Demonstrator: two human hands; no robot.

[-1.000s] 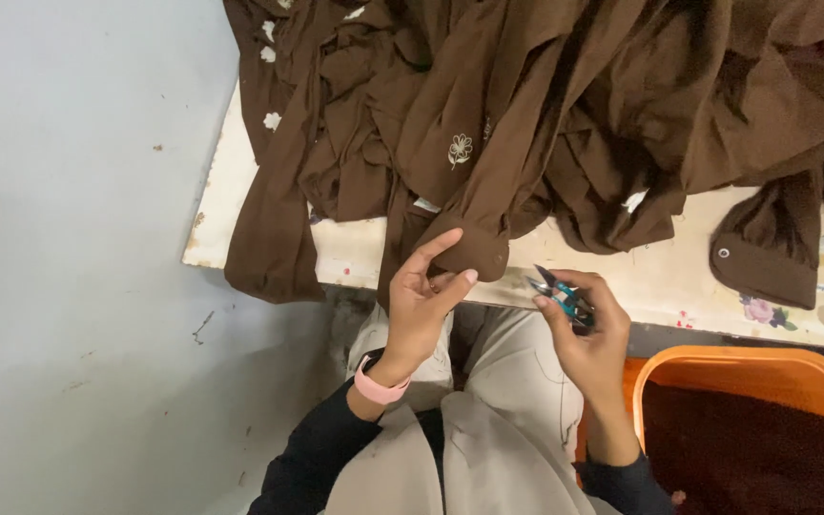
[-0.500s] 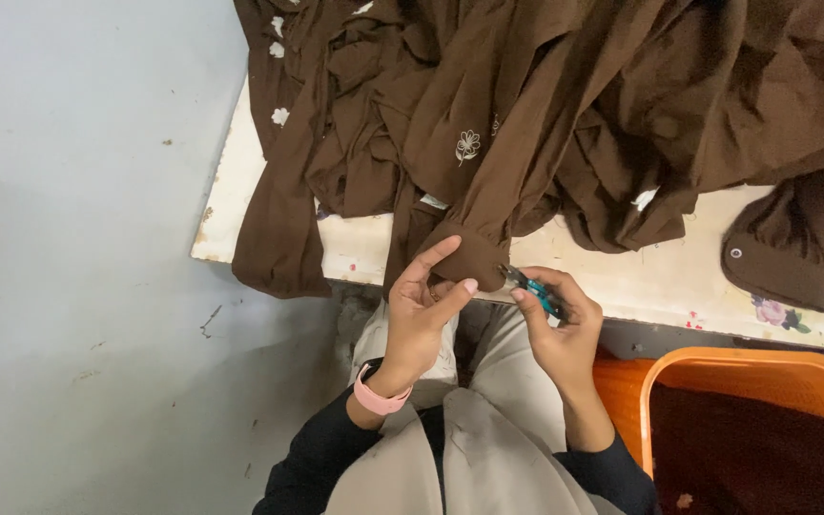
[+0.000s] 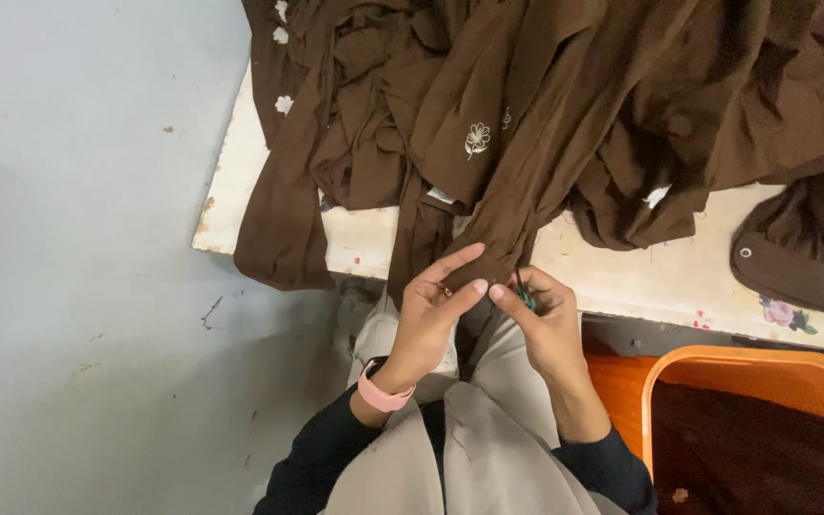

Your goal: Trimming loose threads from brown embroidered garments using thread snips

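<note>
Head view looks down on a seated person at the near edge of a pale worktable [image 3: 622, 277] piled with brown garments. The left hand [image 3: 431, 315] pinches the hanging cuff end of a brown sleeve [image 3: 488, 250] between thumb and fingers, just over the lap. The right hand [image 3: 541, 319] is closed around small teal-handled thread snips [image 3: 525, 298], their tip touching the cuff edge beside the left thumb. Trimming well here seems to call for the left hand drawing the hem taut and flat, so that only loose thread, not cloth, lies between the blades; the blades themselves are too hidden to judge. An orange bin [image 3: 717, 367] holding dark cloth stands to the near right, and a pink wristband [image 3: 381, 393] circles the left wrist.
</note>
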